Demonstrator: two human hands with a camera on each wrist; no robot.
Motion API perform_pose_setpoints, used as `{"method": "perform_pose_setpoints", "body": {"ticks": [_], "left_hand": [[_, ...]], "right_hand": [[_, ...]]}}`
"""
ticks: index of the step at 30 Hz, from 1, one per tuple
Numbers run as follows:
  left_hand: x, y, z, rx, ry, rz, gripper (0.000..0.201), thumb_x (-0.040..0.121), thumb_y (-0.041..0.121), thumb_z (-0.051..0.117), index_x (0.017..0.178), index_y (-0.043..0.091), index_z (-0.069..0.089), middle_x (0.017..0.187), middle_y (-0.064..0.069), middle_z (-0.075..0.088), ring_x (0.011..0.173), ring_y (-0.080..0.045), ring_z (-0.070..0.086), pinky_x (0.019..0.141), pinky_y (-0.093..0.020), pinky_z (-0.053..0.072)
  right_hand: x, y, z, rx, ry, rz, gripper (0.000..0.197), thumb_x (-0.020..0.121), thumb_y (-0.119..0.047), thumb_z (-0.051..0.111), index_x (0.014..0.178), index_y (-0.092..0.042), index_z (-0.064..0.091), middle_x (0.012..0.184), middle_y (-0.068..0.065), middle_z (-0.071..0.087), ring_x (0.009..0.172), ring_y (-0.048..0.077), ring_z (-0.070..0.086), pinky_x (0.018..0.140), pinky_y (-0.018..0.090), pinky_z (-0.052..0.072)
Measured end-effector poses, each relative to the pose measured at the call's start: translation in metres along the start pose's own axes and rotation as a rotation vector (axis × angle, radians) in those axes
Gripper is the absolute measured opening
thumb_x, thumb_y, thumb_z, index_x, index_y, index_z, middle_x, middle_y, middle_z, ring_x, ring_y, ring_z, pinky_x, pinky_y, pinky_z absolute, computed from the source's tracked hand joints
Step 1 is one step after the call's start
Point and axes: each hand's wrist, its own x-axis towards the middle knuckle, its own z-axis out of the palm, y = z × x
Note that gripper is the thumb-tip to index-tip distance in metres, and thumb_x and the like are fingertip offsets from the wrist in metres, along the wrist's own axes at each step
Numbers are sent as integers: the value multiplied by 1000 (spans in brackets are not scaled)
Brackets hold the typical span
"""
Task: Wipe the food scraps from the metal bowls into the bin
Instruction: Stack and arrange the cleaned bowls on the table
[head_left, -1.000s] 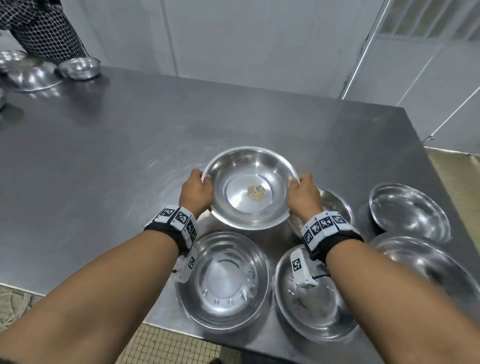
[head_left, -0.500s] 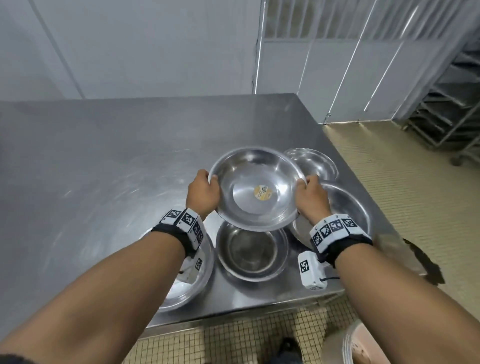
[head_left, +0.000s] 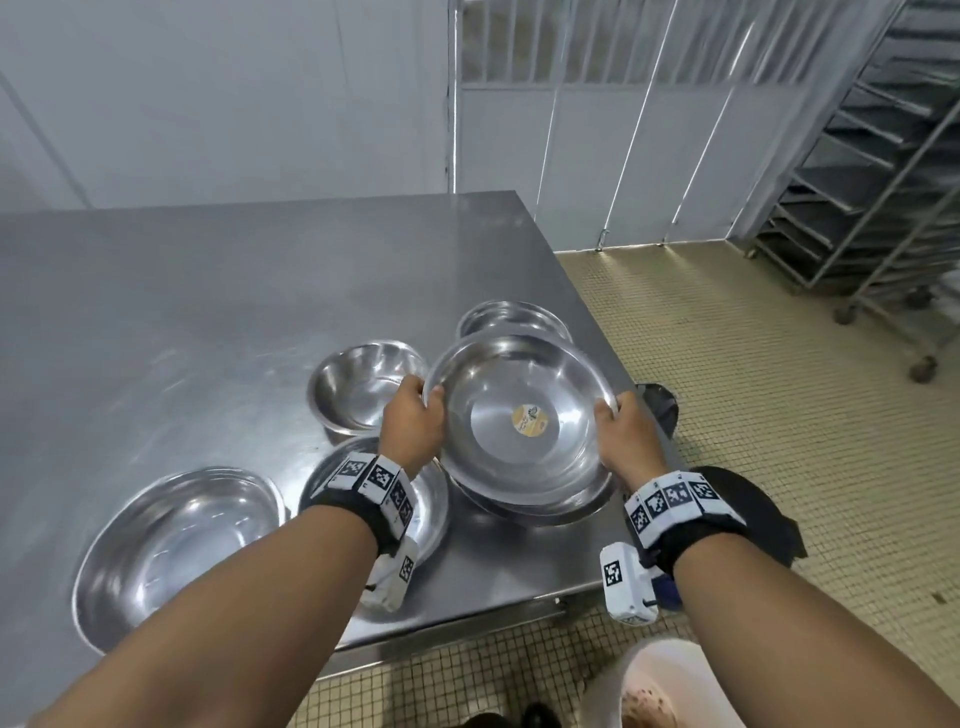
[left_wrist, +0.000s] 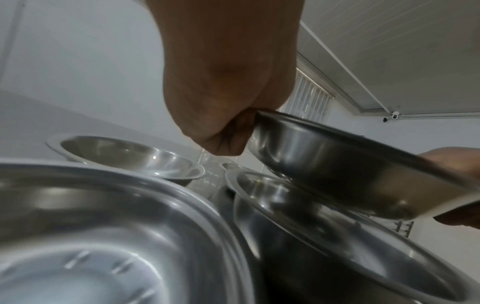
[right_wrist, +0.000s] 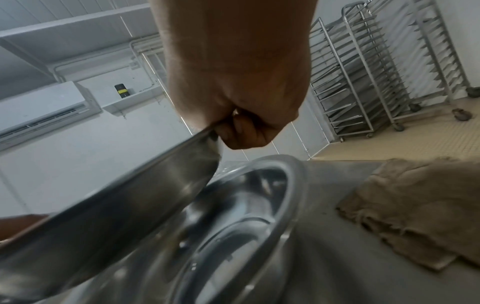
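I hold a wide metal bowl (head_left: 519, 421) in the air above the table's right corner, with a small yellow scrap or sticker (head_left: 529, 419) at its bottom. My left hand (head_left: 413, 423) grips its left rim and my right hand (head_left: 626, 434) grips its right rim. In the left wrist view the fingers (left_wrist: 228, 135) curl round the bowl's rim (left_wrist: 337, 164); in the right wrist view the fingers (right_wrist: 244, 131) pinch its rim (right_wrist: 145, 197). A pale bin (head_left: 670, 686) with pinkish scraps stands on the floor at the lower right.
Several other metal bowls lie on the steel table (head_left: 208, 291): one at front left (head_left: 171, 545), one under my left wrist (head_left: 431, 514), one behind (head_left: 358, 389), one under the held bowl. A brown cloth (right_wrist: 410, 205) lies on the table's right edge. Tray racks (head_left: 872, 156) stand at the right.
The held bowl has moved to the right, from above the middle of the table to above its right corner, and my view has turned right so the bin shows.
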Motion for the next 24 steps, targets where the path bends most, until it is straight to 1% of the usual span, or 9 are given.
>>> {"method": "perform_pose_setpoints", "body": {"ticks": [3,5,6,8,10,13,19,22,24], "left_hand": [[-3,6,26,51,11,-38,20,107,30,49,105,11,55,86,2,60,76,-13,59,58,-24,40],[-6,7,39,99,21,-62,17,108,29,49,105,13,53,86,5,56,75,-6,54,58,-20,36],[-8,7,44,128,26,-71,16,108,29,48,105,13,52,86,5,56,75,-7,55,59,-20,38],[-9,5,50,204,21,-85,20,107,31,48,108,12,54,90,0,61,81,-18,62,70,-32,50],[-8,2,55,303,39,-90,25,106,33,49,110,9,57,93,-4,63,85,-25,62,77,-37,49],[-6,2,58,441,71,-90,26,106,35,51,108,10,58,93,-6,64,83,-27,60,76,-38,48],[-11,-5,60,574,93,-63,28,104,39,53,104,12,64,92,-7,69,84,-31,67,80,-46,58],[-13,-10,59,592,111,-53,27,102,39,54,103,15,66,92,-6,68,81,-29,66,77,-45,59],[-14,-13,59,615,102,-48,27,102,40,54,109,17,66,101,-11,63,83,-32,66,76,-45,59]], "right_hand": [[15,22,-8,-28,-39,-4,30,106,-40,42,112,-11,51,99,10,63,85,28,62,74,41,50],[23,32,-10,-51,-62,-6,30,106,-39,42,112,-12,51,98,10,64,84,27,63,74,41,51],[26,36,-11,-68,-70,-7,29,105,-38,42,111,-11,52,98,10,64,84,28,63,74,42,52],[33,42,-10,-127,-77,-19,29,105,-36,43,111,-9,51,100,12,63,86,31,60,74,40,48],[37,45,-9,-194,-84,-36,28,105,-35,43,110,-8,49,99,14,59,86,33,57,74,38,42],[40,48,-7,-271,-95,-80,25,105,-33,45,112,-9,47,95,14,57,85,34,56,73,40,44],[45,49,-7,-417,-114,-190,29,106,-35,44,121,-11,48,98,16,64,92,38,62,77,43,51],[47,54,-5,-467,-126,-222,31,105,-40,44,119,-14,52,96,13,65,88,33,60,77,41,51],[47,57,-4,-463,-133,-221,31,106,-42,43,119,-16,53,96,11,64,86,30,57,75,39,49]]}}
